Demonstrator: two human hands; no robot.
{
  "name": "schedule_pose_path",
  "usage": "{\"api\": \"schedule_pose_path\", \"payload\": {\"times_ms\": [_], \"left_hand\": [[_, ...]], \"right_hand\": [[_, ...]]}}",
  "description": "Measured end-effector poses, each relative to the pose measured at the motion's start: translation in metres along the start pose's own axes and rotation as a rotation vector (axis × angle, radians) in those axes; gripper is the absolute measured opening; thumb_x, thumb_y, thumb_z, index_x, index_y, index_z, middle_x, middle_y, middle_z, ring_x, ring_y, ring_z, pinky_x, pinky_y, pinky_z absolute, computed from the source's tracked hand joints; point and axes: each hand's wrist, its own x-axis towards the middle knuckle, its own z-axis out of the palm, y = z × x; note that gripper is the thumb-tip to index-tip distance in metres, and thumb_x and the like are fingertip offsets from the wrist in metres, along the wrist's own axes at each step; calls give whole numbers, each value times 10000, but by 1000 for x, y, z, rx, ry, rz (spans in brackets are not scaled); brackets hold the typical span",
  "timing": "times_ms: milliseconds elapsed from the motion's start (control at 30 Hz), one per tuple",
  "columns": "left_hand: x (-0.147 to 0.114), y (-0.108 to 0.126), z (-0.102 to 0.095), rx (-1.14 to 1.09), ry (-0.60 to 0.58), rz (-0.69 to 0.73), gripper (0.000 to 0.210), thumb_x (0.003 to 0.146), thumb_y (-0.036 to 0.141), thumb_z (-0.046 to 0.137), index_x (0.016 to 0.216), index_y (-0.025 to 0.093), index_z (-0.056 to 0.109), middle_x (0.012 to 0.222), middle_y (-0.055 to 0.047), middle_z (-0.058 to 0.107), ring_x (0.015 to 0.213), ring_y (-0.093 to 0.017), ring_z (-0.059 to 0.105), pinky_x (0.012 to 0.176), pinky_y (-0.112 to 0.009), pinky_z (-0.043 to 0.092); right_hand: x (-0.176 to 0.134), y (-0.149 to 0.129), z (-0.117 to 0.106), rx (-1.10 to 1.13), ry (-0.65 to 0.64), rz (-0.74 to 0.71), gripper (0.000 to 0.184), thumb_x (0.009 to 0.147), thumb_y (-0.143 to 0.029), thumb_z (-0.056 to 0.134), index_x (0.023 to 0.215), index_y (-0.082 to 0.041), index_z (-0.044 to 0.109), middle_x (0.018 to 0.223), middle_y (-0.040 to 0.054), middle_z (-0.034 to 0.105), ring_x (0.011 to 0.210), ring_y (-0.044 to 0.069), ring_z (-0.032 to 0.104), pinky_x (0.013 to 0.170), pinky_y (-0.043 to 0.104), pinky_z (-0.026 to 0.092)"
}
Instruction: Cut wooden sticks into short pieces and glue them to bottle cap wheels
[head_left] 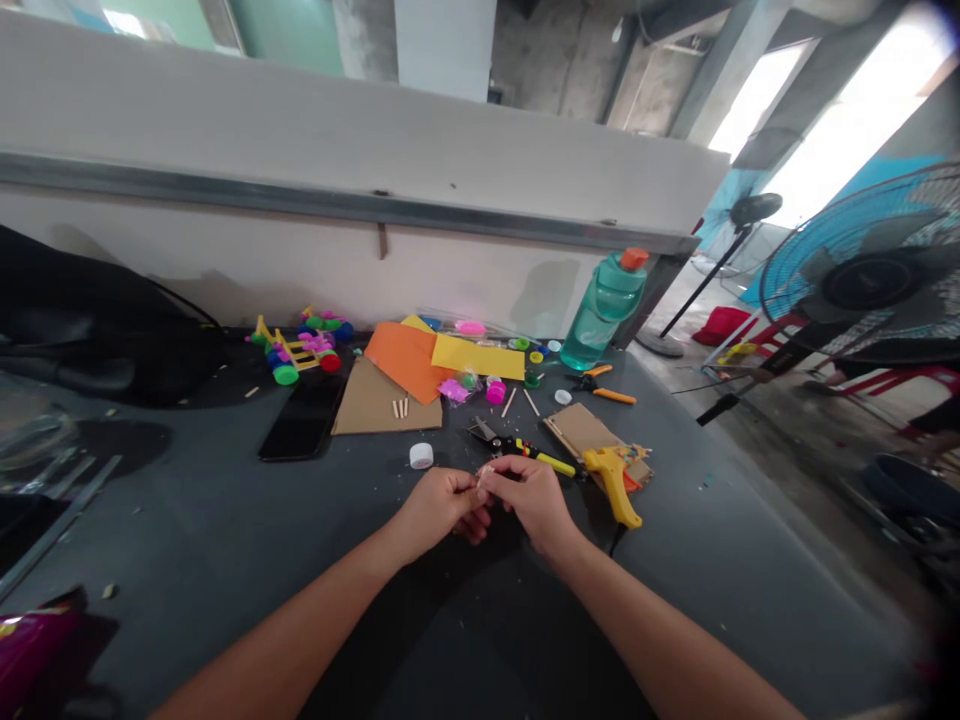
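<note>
Over the dark table, my left hand (441, 508) and my right hand (532, 498) meet fingertip to fingertip. Both are closed in a pinch around a small whitish piece (484, 478), mostly covered by the fingers; its kind cannot be made out. Just beyond my left hand stands a white bottle cap (421, 456). Black and yellow pliers (525, 450) lie right behind my right hand. To the right, a yellow glue gun (616, 488) leans on a piece of cardboard (581, 428).
At the back are a teal water bottle (602, 315), orange-handled cutters (607, 388), orange paper (405, 358), yellow paper (480, 357) and several coloured caps. A black phone (300, 420) and small wheeled toys (300, 348) lie left. A fan (862, 280) stands at right.
</note>
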Motion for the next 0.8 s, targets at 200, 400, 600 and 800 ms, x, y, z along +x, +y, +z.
{"api": "schedule_pose_path", "payload": {"times_ms": [200,400,600,800], "left_hand": [[-6,4,-1,-330,-131,12,290,805,339,572,842,63,657,719,-99,669,587,-145,638,573,-276,527],[-5,-1,-2,-295,-174,72,247,758,272,646,922,88,653,772,-87,677,652,-152,651,634,-286,531],[-3,-4,5,-105,-7,98,240,703,331,682,764,101,648,653,-33,656,542,-114,623,568,-235,503],[-2,-8,5,97,54,130,251,733,367,619,703,118,629,611,-19,632,533,-120,613,550,-240,499]], "right_hand": [[1,-9,-5,264,-2,162,183,611,-291,719,705,-140,676,534,-11,578,474,69,452,418,180,286],[-2,-11,-6,370,-28,199,184,621,-292,728,679,-133,656,518,-20,552,454,50,419,417,175,264],[-3,-10,-3,398,-51,257,191,596,-283,738,659,-129,644,501,-29,533,435,50,409,403,175,257],[-1,-7,-4,317,-85,243,182,598,-289,725,651,-139,637,491,-47,499,427,51,395,393,175,272]]}}
